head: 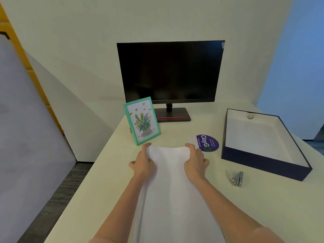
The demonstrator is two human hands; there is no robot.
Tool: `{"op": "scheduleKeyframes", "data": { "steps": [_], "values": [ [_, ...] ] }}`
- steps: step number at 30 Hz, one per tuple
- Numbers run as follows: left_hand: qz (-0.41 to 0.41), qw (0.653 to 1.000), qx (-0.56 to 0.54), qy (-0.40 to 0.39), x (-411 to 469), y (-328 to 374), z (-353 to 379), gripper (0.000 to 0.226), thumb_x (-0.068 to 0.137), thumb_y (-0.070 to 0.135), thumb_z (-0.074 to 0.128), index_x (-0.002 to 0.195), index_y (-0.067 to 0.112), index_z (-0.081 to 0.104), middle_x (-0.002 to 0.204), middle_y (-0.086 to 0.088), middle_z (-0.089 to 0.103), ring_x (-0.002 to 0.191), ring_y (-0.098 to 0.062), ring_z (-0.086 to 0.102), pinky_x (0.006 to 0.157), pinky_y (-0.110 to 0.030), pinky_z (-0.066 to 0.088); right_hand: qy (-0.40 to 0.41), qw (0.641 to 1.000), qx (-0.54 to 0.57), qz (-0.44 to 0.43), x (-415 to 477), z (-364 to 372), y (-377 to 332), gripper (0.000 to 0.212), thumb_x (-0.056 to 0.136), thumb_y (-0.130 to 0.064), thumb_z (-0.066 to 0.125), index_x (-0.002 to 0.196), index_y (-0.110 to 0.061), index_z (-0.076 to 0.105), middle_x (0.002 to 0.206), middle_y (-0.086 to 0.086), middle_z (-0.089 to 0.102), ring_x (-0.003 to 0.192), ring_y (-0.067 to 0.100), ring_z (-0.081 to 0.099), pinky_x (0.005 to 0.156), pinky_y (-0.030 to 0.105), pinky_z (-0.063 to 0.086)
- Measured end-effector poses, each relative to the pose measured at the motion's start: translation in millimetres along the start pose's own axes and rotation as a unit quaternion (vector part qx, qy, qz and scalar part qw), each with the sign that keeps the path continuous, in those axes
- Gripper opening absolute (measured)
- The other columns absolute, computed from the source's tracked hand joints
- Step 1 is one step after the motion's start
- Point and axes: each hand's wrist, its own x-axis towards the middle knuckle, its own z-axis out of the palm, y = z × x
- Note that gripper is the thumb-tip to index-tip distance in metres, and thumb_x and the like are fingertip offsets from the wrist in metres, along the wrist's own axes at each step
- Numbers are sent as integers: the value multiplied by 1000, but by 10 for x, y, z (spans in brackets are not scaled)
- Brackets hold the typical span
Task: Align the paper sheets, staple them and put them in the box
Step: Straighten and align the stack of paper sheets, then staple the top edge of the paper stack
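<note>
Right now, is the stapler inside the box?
No, the stapler lies on the table, outside the box.

My bare forearms reach forward side by side. My left hand (143, 163) and right hand (196, 162) each grip a far corner of the paper sheets (171, 186), fingers curled.
</note>
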Motion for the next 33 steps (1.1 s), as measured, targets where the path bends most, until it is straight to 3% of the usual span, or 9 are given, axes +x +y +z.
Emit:
{"op": "scheduleKeyframes", "data": {
  "steps": [5,9,13,17,22,26,28,30,33],
  "values": [
    [-25,993,-68,97,-150,-46,136,67,83,5,36,145,24,20,83,1,57,83,-24,52,90,-30,20,8,1000,-5,-19,2,24,32,74,77,14,40,133,-34,39,109,4,50,105,23,47,94,36,32],
    [-49,990,-50,121,-256,-43,128,53,92,19,36,144,17,25,66,7,50,84,-23,49,95,-30,18,17,1000,5,-17,0,18,49,75,77,16,38,133,-33,40,110,4,51,106,24,47,94,36,30],
    [-70,989,-23,131,-275,-32,141,41,91,29,31,127,15,44,76,0,60,81,-22,50,95,-34,21,17,999,32,-8,-1,5,45,76,76,18,37,132,-33,41,112,5,51,104,24,46,97,36,32],
    [-79,988,-7,131,-287,-34,109,20,88,21,40,102,13,51,83,-6,66,76,-24,49,86,-33,21,22,999,44,-7,-12,2,46,74,76,18,38,131,-32,43,109,5,52,102,24,48,98,37,32],
    [-49,990,29,131,-263,-138,152,16,91,18,37,102,12,48,86,-8,68,76,-25,50,89,-36,23,10,999,49,-14,-18,-3,27,71,81,12,42,135,-33,40,111,5,49,106,24,49,97,37,31],
    [-38,990,45,130,-260,-145,149,18,93,18,36,104,11,49,90,-7,68,77,-23,48,88,-35,22,31,995,75,-53,-68,-211,29,57,89,-11,56,140,-28,38,125,7,41,116,23,44,101,38,34],
    [-38,990,42,131,-257,-149,154,18,93,19,37,104,11,49,90,-7,68,80,-24,51,88,-35,22,36,997,29,-65,-84,-521,112,45,90,-18,57,133,-22,47,126,10,46,117,27,46,98,39,37],
    [-38,990,36,134,-254,-153,167,18,92,19,38,104,11,50,88,-7,68,84,-26,55,88,-34,21,18,993,-114,-23,-106,-876,312,39,89,-31,57,126,-20,50,122,12,50,114,30,49,95,40,38],
    [-37,989,33,139,-251,-162,173,18,92,19,37,103,12,49,88,-8,67,84,-26,55,85,-33,19,-64,957,-265,98,-205,-1225,652,60,81,-52,57,128,-19,39,128,13,43,118,32,45,94,42,37]
  ]
}}
